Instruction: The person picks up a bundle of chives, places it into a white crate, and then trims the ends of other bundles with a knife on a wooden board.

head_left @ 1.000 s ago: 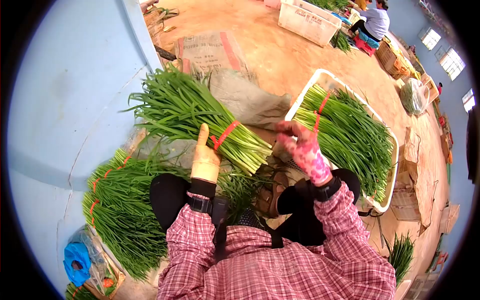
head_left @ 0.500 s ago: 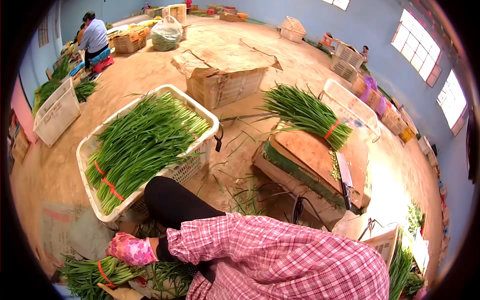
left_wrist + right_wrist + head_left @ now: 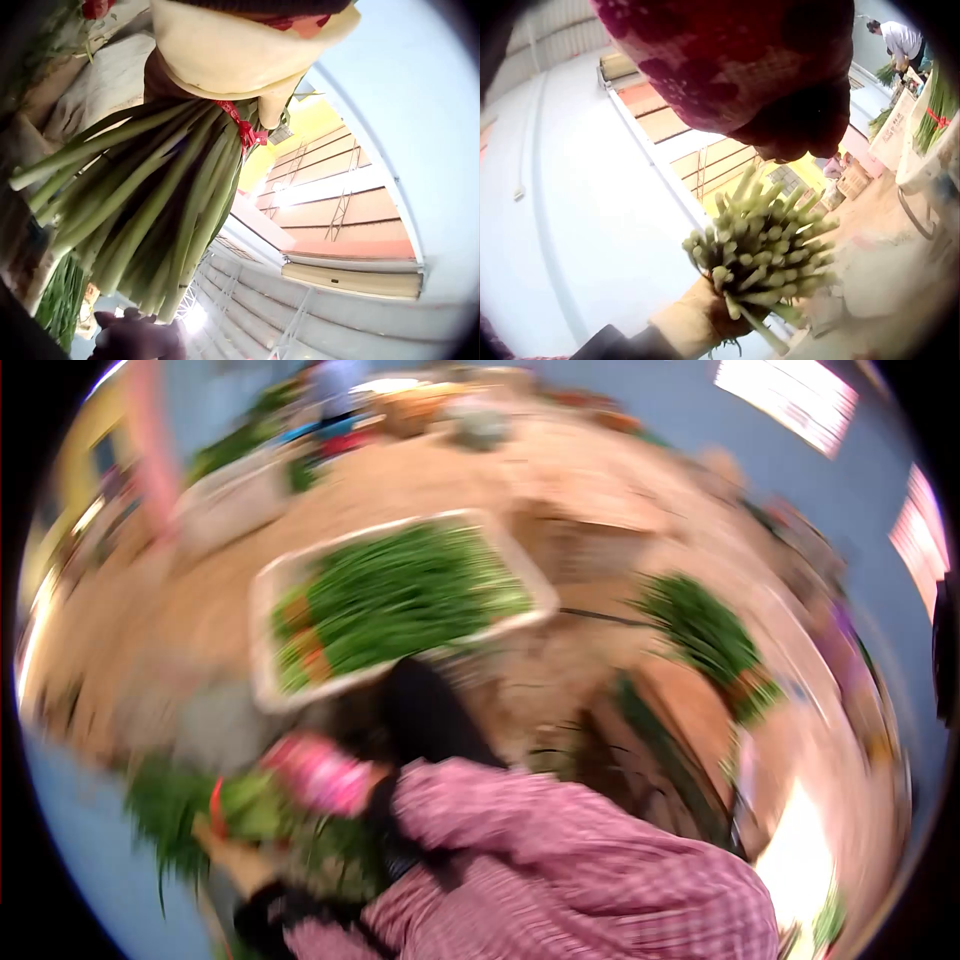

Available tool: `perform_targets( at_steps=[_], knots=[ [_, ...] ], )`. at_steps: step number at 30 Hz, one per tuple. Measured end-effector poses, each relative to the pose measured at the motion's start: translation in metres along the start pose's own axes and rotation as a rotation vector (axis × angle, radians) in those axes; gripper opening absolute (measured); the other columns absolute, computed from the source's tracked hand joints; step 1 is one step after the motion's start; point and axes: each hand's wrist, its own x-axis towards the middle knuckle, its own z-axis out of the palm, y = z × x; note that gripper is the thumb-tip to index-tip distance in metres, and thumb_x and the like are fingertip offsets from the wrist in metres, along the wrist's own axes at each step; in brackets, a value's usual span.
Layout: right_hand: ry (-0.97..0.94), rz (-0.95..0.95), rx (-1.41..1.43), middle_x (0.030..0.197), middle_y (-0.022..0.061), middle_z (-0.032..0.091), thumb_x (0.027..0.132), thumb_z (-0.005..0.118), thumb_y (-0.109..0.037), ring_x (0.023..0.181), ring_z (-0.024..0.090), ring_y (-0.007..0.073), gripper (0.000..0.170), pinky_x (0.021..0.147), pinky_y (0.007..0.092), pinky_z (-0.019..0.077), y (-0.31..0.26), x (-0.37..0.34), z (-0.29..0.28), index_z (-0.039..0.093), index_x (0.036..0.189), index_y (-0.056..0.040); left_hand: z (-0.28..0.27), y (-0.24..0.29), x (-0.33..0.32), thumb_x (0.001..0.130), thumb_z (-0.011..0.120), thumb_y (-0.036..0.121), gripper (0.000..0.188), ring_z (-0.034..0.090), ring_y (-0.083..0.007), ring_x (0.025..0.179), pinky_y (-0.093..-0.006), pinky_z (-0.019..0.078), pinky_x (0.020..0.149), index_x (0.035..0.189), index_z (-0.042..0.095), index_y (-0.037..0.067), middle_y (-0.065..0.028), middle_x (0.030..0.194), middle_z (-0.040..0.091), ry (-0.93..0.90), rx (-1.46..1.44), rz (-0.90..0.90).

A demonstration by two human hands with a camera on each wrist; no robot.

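At the lower left of the head view, my left hand in a cream glove grips a bunch of chives. A red tie circles the bunch near the glove, and the pale stems fan out past it. In the right wrist view the cut stem ends face the camera. My right hand, in a pink flowered glove, is blurred beside the stem ends. Its fingers look loosely bent, apart from the stems.
A white crate of tied chives stands ahead of my knee. To the right, another bunch lies on a wooden block. A blue wall rises close on the left. Farther off are another white crate and a person.
The head view swung far right, then partly back left, blurring the scene. My left hand keeps the bunch throughout. My right hand stays near the stem end.
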Motion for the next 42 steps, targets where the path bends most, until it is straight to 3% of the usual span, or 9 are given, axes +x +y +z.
perform_targets(
  at_steps=[2, 4, 7, 11, 19, 28, 35, 38, 42],
  knots=[
    [-0.217, 0.176, -0.423, 0.092, 0.0115, 0.065, 0.086, 0.057, 0.002, 0.077, 0.063, 0.0254, 0.035, 0.067, 0.0384, 0.0534, -0.036, 0.026, -0.049, 0.065, 0.119, -0.0022, 0.017, 0.006, -0.034, 0.086, 0.047, 0.08, 0.083, 0.055, -0.0287, 0.119, -0.0497, 0.0441, 0.099, 0.137, 0.056, 0.014, -0.0085, 0.135, 0.059, 0.014, 0.034, -0.016],
    [0.04, 0.407, 0.146, 0.092, 0.0121, 0.069, 0.092, 0.066, -0.006, 0.081, 0.068, 0.0274, 0.013, 0.071, 0.0365, 0.0558, -0.026, 0.024, -0.058, 0.069, 0.105, -0.004, -0.016, -0.002, 0.0, 0.095, 0.056, 0.063, 0.064, 0.059, -0.026, 0.113, -0.0451, 0.0454, 0.102, 0.133, 0.058, 0.011, -0.0081, 0.128, 0.063, 0.071, -0.032, 0.297],
    [-0.156, 0.24, 0.046, 0.09, 0.0104, 0.07, 0.086, 0.073, -0.004, 0.089, 0.066, 0.0307, 0.012, 0.079, 0.0402, 0.0528, -0.06, 0.05, -0.059, 0.074, 0.096, -0.0084, -0.019, 0.004, -0.002, 0.09, 0.071, 0.056, 0.062, 0.061, -0.0296, 0.114, -0.0493, 0.0495, 0.101, 0.129, 0.061, 0.01, -0.0097, 0.125, 0.066, 0.012, -0.404, 0.17],
    [-0.427, -0.069, -0.078, 0.086, 0.0089, 0.064, 0.084, 0.069, -0.009, 0.088, 0.061, 0.0324, 0.015, 0.08, 0.0459, 0.0469, -0.073, 0.063, -0.031, 0.076, 0.096, -0.0123, -0.026, -0.001, 0.0, 0.09, 0.073, 0.052, 0.063, 0.061, -0.0312, 0.115, -0.0506, 0.0508, 0.1, 0.131, 0.059, 0.007, -0.0108, 0.129, 0.064, -0.011, -0.469, 0.152],
    [-0.444, -0.083, -0.27, 0.089, 0.009, 0.066, 0.081, 0.071, -0.014, 0.089, 0.062, 0.0321, 0.029, 0.08, 0.0449, 0.0458, -0.073, 0.076, -0.019, 0.074, 0.11, -0.0125, -0.024, 0.002, 0.0, 0.089, 0.073, 0.053, 0.067, 0.061, -0.0312, 0.117, -0.0504, 0.0505, 0.101, 0.135, 0.056, 0.007, -0.0109, 0.133, 0.063, -0.019, -0.399, 0.212],
    [-0.344, -0.147, -0.383, 0.082, 0.0066, 0.065, 0.078, 0.076, -0.015, 0.085, 0.062, 0.0293, 0.006, 0.079, 0.0429, 0.0448, -0.074, 0.08, -0.011, 0.075, 0.084, -0.0137, -0.026, 0.006, -0.004, 0.088, 0.076, 0.048, 0.067, 0.062, -0.0304, 0.117, -0.048, 0.051, 0.102, 0.135, 0.056, 0.005, -0.0109, 0.131, 0.064, -0.069, -0.453, 0.215],
    [-0.339, -0.112, -0.032, 0.099, 0.0077, 0.064, 0.074, 0.076, -0.004, 0.094, 0.059, 0.0306, 0.032, 0.083, 0.0441, 0.0446, -0.074, 0.08, -0.015, 0.075, 0.103, -0.0169, -0.038, 0.003, 0.012, 0.09, 0.072, 0.052, 0.071, 0.058, -0.0341, 0.123, -0.0535, 0.0481, 0.105, 0.14, 0.053, 0.007, -0.0112, 0.139, 0.06, -0.208, -0.577, 0.294],
    [-0.446, -0.139, -0.157, 0.099, 0.0075, 0.064, 0.074, 0.077, -0.005, 0.096, 0.059, 0.0301, 0.039, 0.082, 0.0427, 0.0441, -0.081, 0.085, -0.021, 0.075, 0.11, -0.0202, -0.042, 0.005, 0.011, 0.092, 0.069, 0.053, 0.072, 0.056, -0.0357, 0.125, -0.0555, 0.0464, 0.106, 0.144, 0.05, 0.007, -0.0121, 0.142, 0.057, -0.226, -0.58, 0.297],
    [-0.507, -0.351, -0.466, 0.067, 0.0043, 0.06, 0.077, 0.076, -0.016, 0.065, 0.06, 0.0264, 0.036, 0.067, 0.0412, 0.0451, -0.079, 0.083, -0.02, 0.076, 0.112, -0.0247, -0.031, 0.012, -0.005, 0.09, 0.074, 0.047, 0.066, 0.058, -0.0333, 0.123, -0.052, 0.048, 0.106, 0.138, 0.054, 0.006, -0.0107, 0.136, 0.061, -0.186, -0.558, 0.276]
  ],
)
